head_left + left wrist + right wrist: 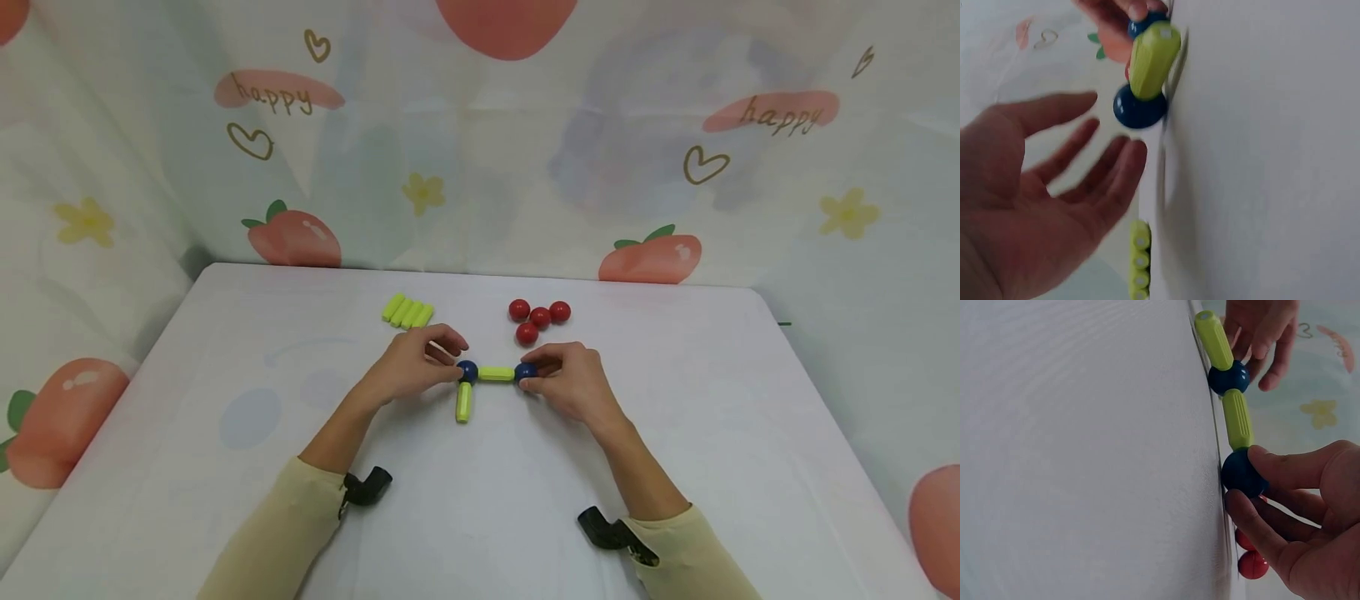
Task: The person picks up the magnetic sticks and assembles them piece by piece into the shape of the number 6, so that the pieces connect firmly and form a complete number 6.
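Two blue balls are joined by a yellow-green rod (pixel 497 374). A second yellow-green rod (pixel 463 403) extends from the left blue ball (pixel 469 368) toward the person. My right hand (pixel 573 379) pinches the right blue ball (pixel 1242 474) between thumb and finger. Beside the left ball is my left hand (pixel 411 363); in the left wrist view its fingers are spread and relaxed, with a gap between them and the ball. The joined pieces lie on or just above the white table (pixel 480 508); I cannot tell which.
Several yellow-green rods (pixel 408 312) lie side by side at the back, beyond the left hand. Several red balls (pixel 540 317) are grouped beyond the right hand. A printed cloth backdrop (pixel 495 167) hangs behind the table. Each sleeve has a black wrist device (pixel 367 487) at its cuff.
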`<state>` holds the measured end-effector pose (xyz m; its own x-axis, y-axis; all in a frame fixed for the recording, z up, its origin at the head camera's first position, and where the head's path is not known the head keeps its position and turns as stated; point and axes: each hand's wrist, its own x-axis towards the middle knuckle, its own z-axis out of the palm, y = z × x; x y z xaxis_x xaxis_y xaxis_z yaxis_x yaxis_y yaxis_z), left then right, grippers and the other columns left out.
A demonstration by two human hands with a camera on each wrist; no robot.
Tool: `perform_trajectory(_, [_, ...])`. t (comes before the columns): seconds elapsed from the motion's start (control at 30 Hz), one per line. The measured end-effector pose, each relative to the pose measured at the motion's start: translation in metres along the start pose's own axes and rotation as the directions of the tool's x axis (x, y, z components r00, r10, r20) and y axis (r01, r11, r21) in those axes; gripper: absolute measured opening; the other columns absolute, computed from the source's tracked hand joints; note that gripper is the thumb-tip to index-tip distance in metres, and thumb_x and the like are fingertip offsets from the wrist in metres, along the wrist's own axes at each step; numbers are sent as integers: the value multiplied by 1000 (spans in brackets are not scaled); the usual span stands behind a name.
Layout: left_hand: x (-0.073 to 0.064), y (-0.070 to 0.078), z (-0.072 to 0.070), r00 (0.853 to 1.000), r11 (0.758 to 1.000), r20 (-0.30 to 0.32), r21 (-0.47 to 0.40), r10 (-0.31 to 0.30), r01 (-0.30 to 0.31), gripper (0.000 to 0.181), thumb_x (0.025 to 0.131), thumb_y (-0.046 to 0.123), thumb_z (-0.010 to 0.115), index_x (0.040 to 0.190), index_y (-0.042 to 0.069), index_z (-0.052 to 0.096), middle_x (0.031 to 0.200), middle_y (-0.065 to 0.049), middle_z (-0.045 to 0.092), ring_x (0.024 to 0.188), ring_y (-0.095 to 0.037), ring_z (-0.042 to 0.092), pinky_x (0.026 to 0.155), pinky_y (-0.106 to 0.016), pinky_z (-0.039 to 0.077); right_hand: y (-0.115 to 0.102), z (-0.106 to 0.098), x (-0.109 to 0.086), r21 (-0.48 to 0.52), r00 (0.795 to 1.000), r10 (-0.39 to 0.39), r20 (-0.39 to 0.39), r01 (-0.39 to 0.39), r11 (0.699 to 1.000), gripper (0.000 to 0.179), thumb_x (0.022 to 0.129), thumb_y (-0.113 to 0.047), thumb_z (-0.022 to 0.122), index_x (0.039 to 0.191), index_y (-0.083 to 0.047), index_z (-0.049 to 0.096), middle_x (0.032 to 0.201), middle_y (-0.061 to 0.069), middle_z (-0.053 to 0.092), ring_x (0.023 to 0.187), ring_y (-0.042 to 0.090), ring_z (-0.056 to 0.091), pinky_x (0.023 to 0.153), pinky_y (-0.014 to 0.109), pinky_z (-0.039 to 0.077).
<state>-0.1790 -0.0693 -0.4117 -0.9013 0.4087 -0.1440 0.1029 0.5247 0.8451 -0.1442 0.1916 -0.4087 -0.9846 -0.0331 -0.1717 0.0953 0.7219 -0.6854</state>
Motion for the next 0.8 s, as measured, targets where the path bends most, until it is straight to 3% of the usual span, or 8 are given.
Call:
perform_trajectory(0.1, [9, -5, -6, 993, 998, 100, -17, 55, -54, 30, 91, 13, 79, 120, 12, 72, 117, -4, 71, 106, -19, 69, 92, -35, 59, 1, 0, 0, -3, 1000, 6, -3, -6, 1000, 34, 88, -17, 84, 121, -12, 77, 106, 9, 76, 98, 25, 70, 86, 36, 61])
perform_trajectory(0.2, [14, -9, -7, 988, 998, 146, -18, 59, -57, 30, 91, 14, 80, 119, 13, 72, 115, -3, 72, 106, -19, 69, 93, -36, 58, 1, 0, 0, -1, 1000, 9, -3, -9, 1000, 35, 88, -17, 84, 121, -12, 77, 106, 9, 76, 98, 25, 69, 86, 35, 61])
perform_trajectory(0.4, [18, -12, -7, 988, 998, 147, -41, 45, -39, 30, 89, 13, 81, 118, 13, 74, 113, -3, 72, 104, -19, 68, 94, -37, 57, 1, 1, 0, -3, 1000, 3, -5, -3, 1000, 35, 88, -18, 85, 121, -13, 78, 105, 8, 76, 97, 24, 69, 84, 35, 60])
perform_trajectory(0.8, [17, -17, -5, 985, 996, 152, -47, 78, -72, 29, 87, 13, 83, 115, 15, 77, 113, -2, 73, 104, -19, 68, 96, -36, 56, 0, 1, 1, -5, 1000, -9, 2, 9, 1000, 34, 88, -17, 84, 121, -13, 77, 107, 8, 76, 97, 23, 70, 86, 35, 61])
